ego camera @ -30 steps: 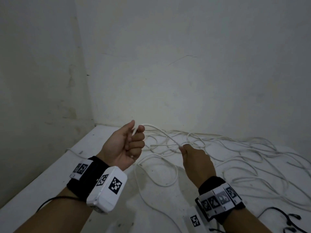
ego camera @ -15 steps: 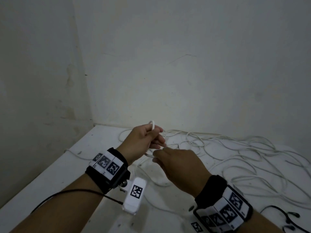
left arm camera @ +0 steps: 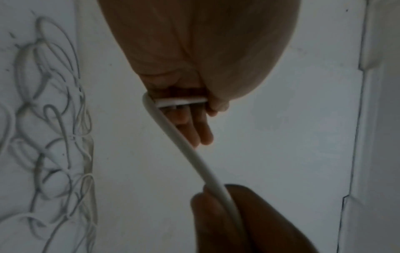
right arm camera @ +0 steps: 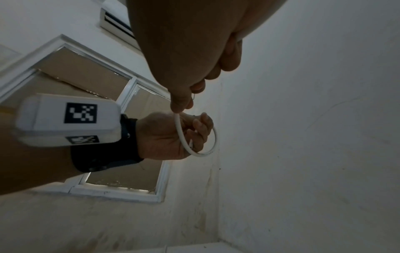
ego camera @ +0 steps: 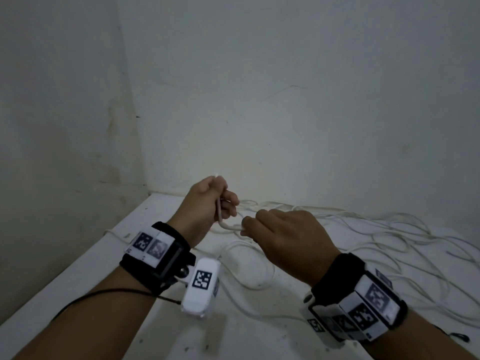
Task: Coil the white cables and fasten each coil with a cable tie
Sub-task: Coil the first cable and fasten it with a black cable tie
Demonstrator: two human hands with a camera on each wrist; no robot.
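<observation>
A first small loop of white cable [ego camera: 225, 225] has been closed between the two hands since a second ago, when the same length was stretched out straight between them with the hands well apart. The left hand [ego camera: 207, 203] is now clenched round the cable near its end, whose tip is seen poking out above the fist, and in the right wrist view a round loop [right arm camera: 195, 135] is seen hanging from those curled fingers. The right hand [ego camera: 283, 237] has been brought in just beside the left, and the running length is pinched between its thumb and fingertips [left arm camera: 207, 202]. The rest of the white cables [ego camera: 363, 242] is left lying in loose tangles on the white table [ego camera: 78, 276], toward its far edge and right side, below the raised hands. From this it is judged that coiling has only begun: one turn is formed, much slack remains to be gathered, and no cable tie can be made out.
</observation>
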